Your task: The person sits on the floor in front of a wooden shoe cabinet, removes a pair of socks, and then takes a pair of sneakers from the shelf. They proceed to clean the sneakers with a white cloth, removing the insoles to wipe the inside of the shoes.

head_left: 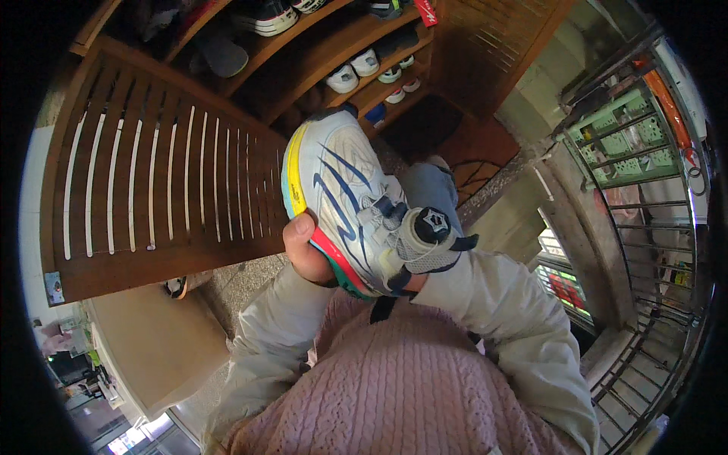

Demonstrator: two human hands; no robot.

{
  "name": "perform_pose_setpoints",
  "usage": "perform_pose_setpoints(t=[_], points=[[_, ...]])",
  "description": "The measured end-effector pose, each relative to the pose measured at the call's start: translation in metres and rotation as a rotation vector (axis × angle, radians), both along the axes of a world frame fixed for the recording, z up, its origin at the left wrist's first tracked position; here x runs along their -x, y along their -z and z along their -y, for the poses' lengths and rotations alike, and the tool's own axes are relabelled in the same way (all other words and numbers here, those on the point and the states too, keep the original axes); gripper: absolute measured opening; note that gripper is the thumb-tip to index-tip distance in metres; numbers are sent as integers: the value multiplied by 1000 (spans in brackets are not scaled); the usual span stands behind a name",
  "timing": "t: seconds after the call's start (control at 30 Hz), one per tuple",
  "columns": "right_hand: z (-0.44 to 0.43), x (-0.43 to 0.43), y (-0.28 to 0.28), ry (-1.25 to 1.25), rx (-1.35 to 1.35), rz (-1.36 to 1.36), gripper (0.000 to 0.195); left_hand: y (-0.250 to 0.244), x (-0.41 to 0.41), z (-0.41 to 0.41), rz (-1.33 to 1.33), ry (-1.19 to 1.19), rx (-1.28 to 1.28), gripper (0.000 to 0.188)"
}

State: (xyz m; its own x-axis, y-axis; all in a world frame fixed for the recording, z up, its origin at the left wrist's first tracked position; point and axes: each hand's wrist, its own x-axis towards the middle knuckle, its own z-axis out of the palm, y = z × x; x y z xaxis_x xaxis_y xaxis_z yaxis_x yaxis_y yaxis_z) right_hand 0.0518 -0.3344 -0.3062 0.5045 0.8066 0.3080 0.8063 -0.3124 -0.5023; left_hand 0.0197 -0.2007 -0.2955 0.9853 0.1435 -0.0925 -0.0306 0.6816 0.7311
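Observation:
A white sneaker [347, 193] with dark blue strokes and a yellow, red and green sole is held up in front of my chest. My left hand [304, 250] grips it by the sole edge, thumb on the coloured band. The shoe has a round dark lacing dial [432, 224] with a star-like mark at its tongue. Only a small strip of my right hand [417, 283] shows beneath the shoe's collar; its fingers are hidden by the shoe, so its grip cannot be told. Dark straps hang near the collar.
Ahead stands a wooden shoe cabinet [318, 62] with several shoes on its shelves. Its slatted door [165, 170] is swung out on the left, another on the right. A dark mat [424, 128] lies by the cabinet. Metal railings [654, 224] and a green basket [631, 142] are at the right.

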Motion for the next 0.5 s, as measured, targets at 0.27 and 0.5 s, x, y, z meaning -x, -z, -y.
perform_pose_setpoints(t=[0.27, 0.5], points=[[-22, -8, 13, 47, -271, -216, 40, -10, 7, -5, 107, -79, 101, 80], [-20, -11, 12, 22, -306, -312, 39, -15, 22, -1, 28, -65, 79, 83]])
